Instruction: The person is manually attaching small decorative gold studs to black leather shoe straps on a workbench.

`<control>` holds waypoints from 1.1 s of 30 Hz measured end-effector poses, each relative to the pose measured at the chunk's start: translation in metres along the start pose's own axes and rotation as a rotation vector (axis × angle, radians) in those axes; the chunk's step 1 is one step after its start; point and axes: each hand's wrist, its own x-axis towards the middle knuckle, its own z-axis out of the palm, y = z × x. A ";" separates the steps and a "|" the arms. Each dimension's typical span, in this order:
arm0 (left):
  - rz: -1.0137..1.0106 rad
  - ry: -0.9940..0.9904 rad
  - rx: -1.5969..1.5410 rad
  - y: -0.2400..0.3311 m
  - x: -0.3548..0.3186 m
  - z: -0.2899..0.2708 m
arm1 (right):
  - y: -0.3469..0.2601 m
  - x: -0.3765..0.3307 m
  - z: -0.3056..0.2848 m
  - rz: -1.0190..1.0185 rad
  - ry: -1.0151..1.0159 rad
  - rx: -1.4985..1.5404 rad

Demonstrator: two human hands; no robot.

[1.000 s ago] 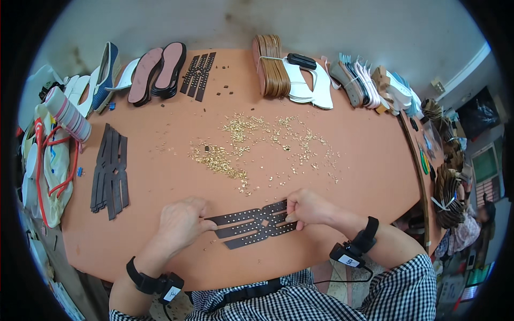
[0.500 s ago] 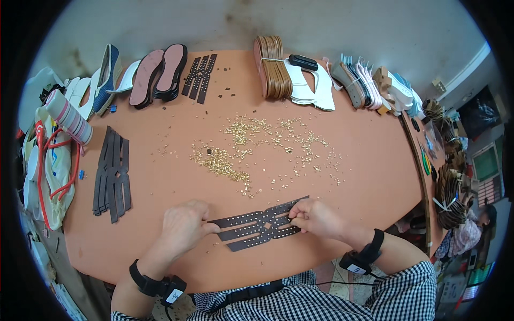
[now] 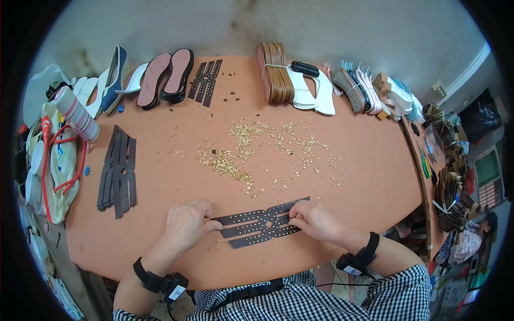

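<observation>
A dark, studded shoe upper (image 3: 248, 230), cut into several straps that meet at a middle with a small diamond hole, lies near the table's front edge. Rows of small shiny studs dot its straps. My left hand (image 3: 188, 222) is closed at its left end, thumb and curled fingers on the strap tips. Over the right-hand straps, my right hand (image 3: 319, 218) is pinched with the fingertips down at the surface; whatever is between them is too small to make out. Beyond both hands, small gold-coloured studs (image 3: 230, 167) are scattered over the table.
A stack of dark strap pieces (image 3: 116, 179) lies at left, another cut piece (image 3: 205, 83) at the back. Pink-topped soles (image 3: 179, 72), a tied bundle of brown soles (image 3: 276, 75) and white cutouts (image 3: 323, 96) line the wall. Green-handled pliers (image 3: 425, 166) lie at right.
The whole view has shifted slightly. Both hands keep nearly the same place on the shoe upper, with the right fingertips still pinched at its right-hand straps.
</observation>
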 end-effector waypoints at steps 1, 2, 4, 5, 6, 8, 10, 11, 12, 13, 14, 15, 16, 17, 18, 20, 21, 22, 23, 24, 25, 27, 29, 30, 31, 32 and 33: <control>0.004 0.002 -0.005 0.001 0.000 0.000 | 0.000 0.000 0.000 -0.001 -0.004 -0.011; 0.007 0.004 -0.010 0.001 0.001 0.001 | 0.002 0.000 0.001 -0.015 0.001 -0.026; 0.012 0.012 -0.014 0.002 0.001 0.002 | 0.005 0.001 0.001 -0.049 0.011 -0.059; 0.015 0.016 -0.016 0.002 0.001 0.003 | 0.005 0.000 0.000 -0.047 0.013 -0.062; 0.018 0.021 -0.014 0.003 0.001 0.003 | 0.006 0.000 0.000 -0.046 0.014 -0.062; 0.024 0.030 -0.011 0.005 0.003 0.003 | 0.009 0.000 -0.001 -0.047 0.018 -0.065; 0.029 0.038 0.003 0.003 0.003 0.005 | 0.013 0.000 0.002 -0.051 0.022 -0.063; 0.030 0.043 0.008 0.001 0.003 0.007 | 0.012 0.000 0.000 -0.019 0.004 -0.038; 0.033 0.038 0.012 -0.003 0.001 0.011 | 0.006 0.001 0.000 0.006 -0.020 -0.012; 0.028 0.037 0.033 -0.008 -0.001 0.014 | 0.002 0.006 0.001 0.016 -0.041 0.023; 0.020 0.037 0.052 -0.012 -0.002 0.018 | 0.005 0.003 0.001 -0.079 0.012 -0.033; 0.028 0.030 0.043 -0.015 -0.004 0.019 | 0.012 0.003 0.006 -0.199 0.059 -0.069; 0.022 0.021 0.044 -0.016 -0.004 0.021 | 0.013 0.003 0.008 -0.217 0.070 -0.077; 0.028 -0.010 0.087 -0.016 -0.003 0.021 | 0.010 0.000 0.006 -0.230 0.081 -0.086; 0.029 -0.042 0.132 -0.015 0.000 0.021 | 0.011 -0.001 0.005 -0.201 0.076 -0.072; 0.026 -0.089 0.142 -0.014 0.005 0.024 | 0.019 -0.005 0.007 -0.062 0.044 0.069; 0.068 -0.040 0.116 -0.011 0.003 0.018 | 0.023 -0.006 0.009 0.051 0.012 0.196; 0.118 0.011 0.081 -0.009 0.001 0.016 | 0.018 -0.006 0.007 0.095 -0.005 0.222; 0.116 0.020 0.062 -0.013 0.000 0.018 | 0.014 -0.005 0.006 0.141 -0.022 0.249; 0.123 0.033 0.045 -0.014 -0.002 0.021 | 0.016 -0.005 0.007 0.119 -0.009 0.236; 0.132 0.040 0.022 -0.016 -0.002 0.024 | 0.023 -0.006 0.009 0.104 0.003 0.222; 0.100 0.025 -0.008 -0.014 -0.003 0.022 | 0.023 -0.004 0.010 0.117 0.004 0.209; 0.073 0.016 -0.047 -0.013 -0.003 0.022 | 0.017 -0.002 0.009 0.171 -0.018 0.209; 0.074 0.013 -0.071 -0.012 -0.002 0.023 | 0.022 -0.005 0.010 0.110 0.019 0.150; 0.062 0.005 -0.086 -0.011 -0.002 0.022 | 0.032 -0.007 0.013 0.044 0.048 0.104; 0.062 0.012 -0.063 -0.009 -0.001 0.021 | 0.036 -0.007 0.015 -0.022 0.079 0.059; 0.056 0.018 -0.053 -0.009 0.001 0.025 | 0.035 -0.005 0.015 0.005 0.070 0.090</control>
